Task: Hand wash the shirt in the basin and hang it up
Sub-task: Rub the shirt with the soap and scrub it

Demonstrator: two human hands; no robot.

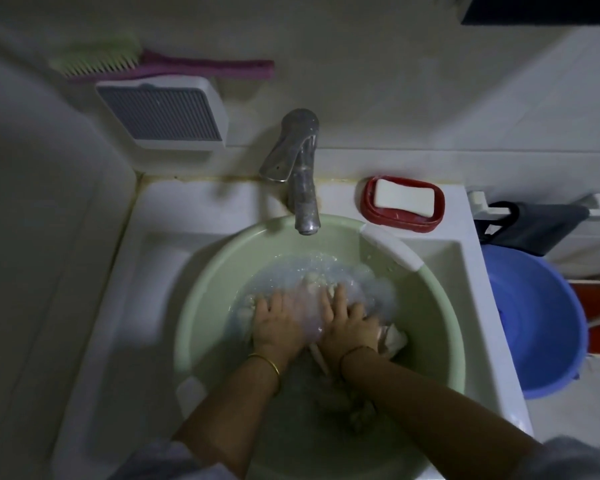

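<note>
A pale green basin [201, 306] sits in the white sink, filled with soapy water. A light, cream-coloured shirt [394, 339] lies bunched in the suds, mostly under water and under my hands. My left hand [278, 327] presses down flat on the cloth at the middle of the basin, fingers spread. Beside it, my right hand [347, 323] also presses on the shirt, fingers pointing to the far side. Both wrists wear thin gold bangles. Whether the fingers grip the cloth is hidden by the foam.
A metal tap [300, 168] hangs over the basin's far rim. A white soap bar in a red dish [400, 199] sits on the sink's back right corner. A blue bucket [548, 323] stands to the right. A brush [160, 64] and a wall holder [167, 112] are at the back left.
</note>
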